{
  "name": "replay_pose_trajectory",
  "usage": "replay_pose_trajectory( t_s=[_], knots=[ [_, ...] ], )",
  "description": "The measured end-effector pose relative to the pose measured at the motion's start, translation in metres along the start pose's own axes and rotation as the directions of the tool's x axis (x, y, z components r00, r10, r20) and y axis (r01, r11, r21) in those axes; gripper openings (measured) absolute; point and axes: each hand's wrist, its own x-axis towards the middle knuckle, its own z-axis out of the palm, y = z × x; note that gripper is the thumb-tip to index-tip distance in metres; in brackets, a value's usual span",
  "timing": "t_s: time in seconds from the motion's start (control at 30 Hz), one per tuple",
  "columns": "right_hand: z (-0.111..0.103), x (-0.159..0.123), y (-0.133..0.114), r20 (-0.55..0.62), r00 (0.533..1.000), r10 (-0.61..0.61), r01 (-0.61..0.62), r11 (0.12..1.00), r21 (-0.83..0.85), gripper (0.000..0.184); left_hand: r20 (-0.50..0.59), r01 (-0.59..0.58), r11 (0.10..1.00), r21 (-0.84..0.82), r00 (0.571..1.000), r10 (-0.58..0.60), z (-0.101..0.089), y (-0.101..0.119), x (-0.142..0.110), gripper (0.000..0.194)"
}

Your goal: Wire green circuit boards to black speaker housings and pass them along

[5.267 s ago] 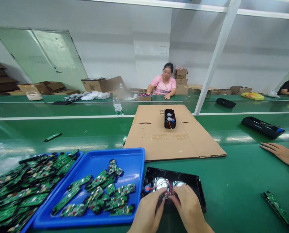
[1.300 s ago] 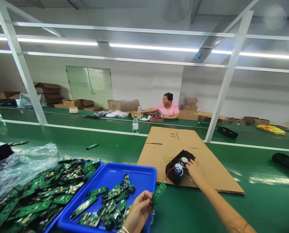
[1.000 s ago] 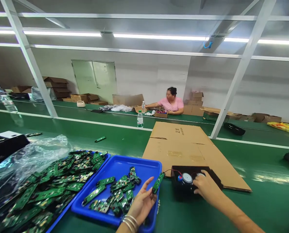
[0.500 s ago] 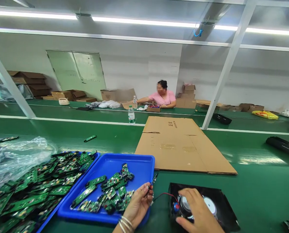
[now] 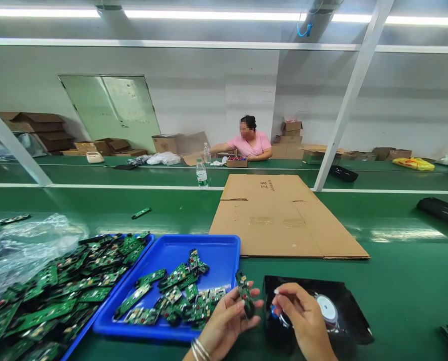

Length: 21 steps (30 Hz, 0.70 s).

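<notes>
My left hand (image 5: pixel 227 321) holds a narrow green circuit board (image 5: pixel 245 295) upright between thumb and fingers, just past the rim of a blue tray (image 5: pixel 193 240). A thin wire runs from the board area, but its path is hidden behind my hands. My right hand (image 5: pixel 302 316) curls over the near left part of an open black speaker housing (image 5: pixel 349 296). Its fingertips are beside a small blue connector (image 5: pixel 274 311). A round speaker driver (image 5: pixel 326 308) shows past my right hand, and the housing's near side is hidden.
The tray holds loose green boards, and a heap more lies in a second blue tray (image 5: pixel 107 240) beside a plastic bag (image 5: pixel 28 255). A cardboard sheet (image 5: pixel 284 220) lies on the green belt. A person in pink (image 5: pixel 248 143) sits across the belt.
My left hand has turned the board upright and brought it toward the housing. My right hand has shifted left from the speaker driver to the blue connector. The view has tilted slightly downward.
</notes>
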Motion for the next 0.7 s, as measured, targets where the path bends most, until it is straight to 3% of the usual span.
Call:
replay_pose_trajectory(
  t_s=[0.1, 0.23, 0.4, 0.5, 0.57, 0.7],
  knots=[
    [0.000, -0.004, 0.002, 0.098, 0.993, -0.069, 0.083, 0.986, -0.147, 0.023, 0.015, 0.018, 0.999, 0.038, 1.000, -0.019, 0.007, -0.004, -0.003, 0.041],
    [0.001, -0.009, 0.007, 0.121, 0.975, -0.185, 0.216, 0.912, -0.348, 0.019, 0.012, -0.082, 0.981, 0.173, 0.997, 0.081, 0.005, -0.008, -0.001, 0.048],
    [0.004, -0.013, 0.012, 0.093, 0.976, -0.197, 0.218, 0.882, -0.418, 0.017, -0.048, -0.191, 0.896, 0.400, 0.972, 0.228, 0.004, -0.005, 0.000, 0.039],
    [0.006, -0.015, 0.015, 0.076, 0.974, -0.212, 0.223, 0.856, -0.466, 0.019, -0.089, -0.186, 0.857, 0.480, 0.962, 0.258, 0.012, -0.003, -0.004, 0.031],
    [0.009, -0.016, 0.016, 0.082, 0.961, -0.263, 0.267, 0.813, -0.517, 0.021, -0.111, -0.183, 0.883, 0.433, 0.961, 0.254, 0.019, -0.004, -0.008, 0.032],
    [0.017, -0.020, 0.017, 0.064, 0.945, -0.321, 0.298, 0.761, -0.576, 0.027, -0.111, -0.185, 0.973, 0.137, 0.973, 0.201, 0.027, -0.010, -0.016, 0.038]
  ],
)
